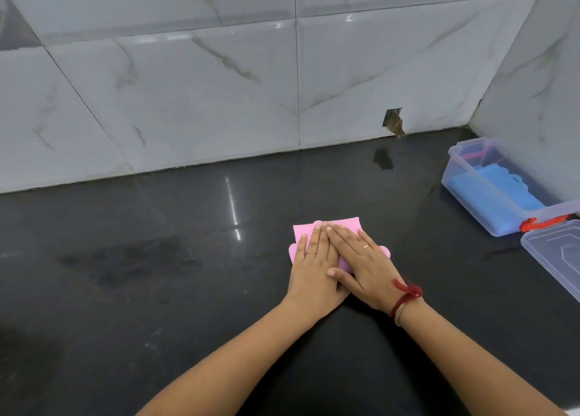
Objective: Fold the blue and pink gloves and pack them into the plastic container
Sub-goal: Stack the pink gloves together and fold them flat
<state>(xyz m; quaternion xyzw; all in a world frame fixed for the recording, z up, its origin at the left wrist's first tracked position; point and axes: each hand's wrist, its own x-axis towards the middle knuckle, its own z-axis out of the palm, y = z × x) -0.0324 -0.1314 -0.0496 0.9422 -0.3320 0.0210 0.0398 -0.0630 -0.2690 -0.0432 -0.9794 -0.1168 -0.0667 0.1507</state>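
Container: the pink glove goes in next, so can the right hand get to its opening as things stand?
Probably yes. The container sits open to the right, its lid off beside it, and only bare counter lies between it and the right hand, which presses flat on the pink glove.

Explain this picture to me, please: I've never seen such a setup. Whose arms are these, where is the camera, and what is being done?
There is no machine here. A person wears a wide-angle camera on the head, looking forward and down, so you see their own two arms. The left hand and right hand lie flat, fingers straight, pressing a folded pink glove onto the dark countertop. Nothing is gripped. To the right, by the tiled wall, stands an open clear plastic container with blue gloves lying inside. A clear lid lies on the counter nearer the person. The job is folding gloves and packing them into that box.
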